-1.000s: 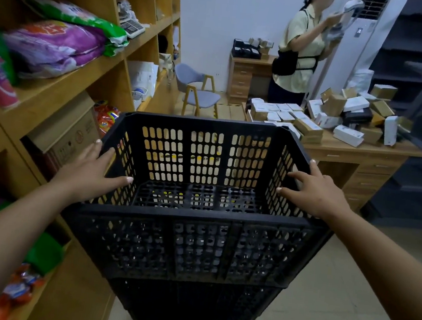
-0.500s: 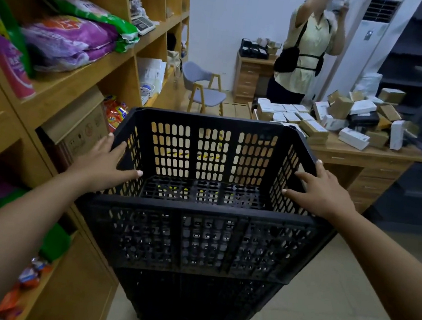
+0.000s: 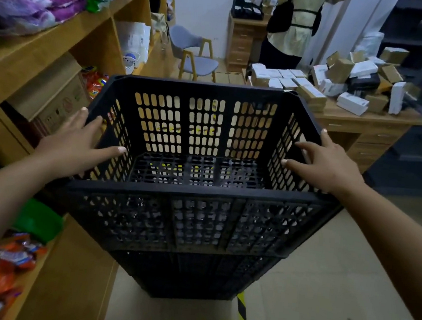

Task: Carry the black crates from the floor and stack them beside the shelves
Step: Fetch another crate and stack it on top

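A black slotted crate [image 3: 200,200] sits on top of another black crate [image 3: 192,275], forming a stack on the floor right beside the wooden shelves [image 3: 61,39]. My left hand [image 3: 76,143] straddles the top crate's left wall, with the thumb inside and the fingers outside. My right hand [image 3: 326,164] holds the right wall the same way, its fingers spread along the rim. The top crate has nothing in it.
Yellow-black tape [image 3: 241,311] marks the floor around the stack. Snack bags [image 3: 7,255] and a carton [image 3: 52,101] fill the shelves. A desk [image 3: 365,118] piled with small boxes stands to the right. A grey chair [image 3: 195,54] and a person [image 3: 294,25] are behind.
My view has tilted down and come closer to the stack. Both hands stay on the crate's side walls with fingers spread a little more. The person behind has shifted.
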Motion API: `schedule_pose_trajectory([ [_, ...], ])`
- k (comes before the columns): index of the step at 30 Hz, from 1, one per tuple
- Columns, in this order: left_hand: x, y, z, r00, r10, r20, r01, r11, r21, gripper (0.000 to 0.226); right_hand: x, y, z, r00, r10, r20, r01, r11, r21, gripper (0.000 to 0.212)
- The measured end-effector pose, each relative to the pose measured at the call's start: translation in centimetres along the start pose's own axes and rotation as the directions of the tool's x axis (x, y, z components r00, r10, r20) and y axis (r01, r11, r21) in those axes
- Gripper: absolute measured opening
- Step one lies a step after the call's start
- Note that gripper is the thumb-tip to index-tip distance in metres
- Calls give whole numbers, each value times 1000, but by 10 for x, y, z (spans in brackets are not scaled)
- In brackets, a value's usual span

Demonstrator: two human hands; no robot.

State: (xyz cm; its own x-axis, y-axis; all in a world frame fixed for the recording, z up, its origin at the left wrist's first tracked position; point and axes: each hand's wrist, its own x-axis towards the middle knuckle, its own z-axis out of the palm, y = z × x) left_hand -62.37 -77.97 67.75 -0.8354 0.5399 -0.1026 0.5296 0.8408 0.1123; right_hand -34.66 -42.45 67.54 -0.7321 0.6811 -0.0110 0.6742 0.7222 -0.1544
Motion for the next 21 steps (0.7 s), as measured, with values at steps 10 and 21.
schedule_pose_trajectory([
  [10, 7, 2, -4, 1000, -6, -7, 6, 1000, 11, 114, 10, -4, -4, 1000, 15, 10, -15, 1000, -15, 74],
  [21, 14, 5, -5, 1000, -4, -23, 3, 1000, -28, 99, 10, -10, -12, 984, 9, -180, 13, 993, 119, 48],
])
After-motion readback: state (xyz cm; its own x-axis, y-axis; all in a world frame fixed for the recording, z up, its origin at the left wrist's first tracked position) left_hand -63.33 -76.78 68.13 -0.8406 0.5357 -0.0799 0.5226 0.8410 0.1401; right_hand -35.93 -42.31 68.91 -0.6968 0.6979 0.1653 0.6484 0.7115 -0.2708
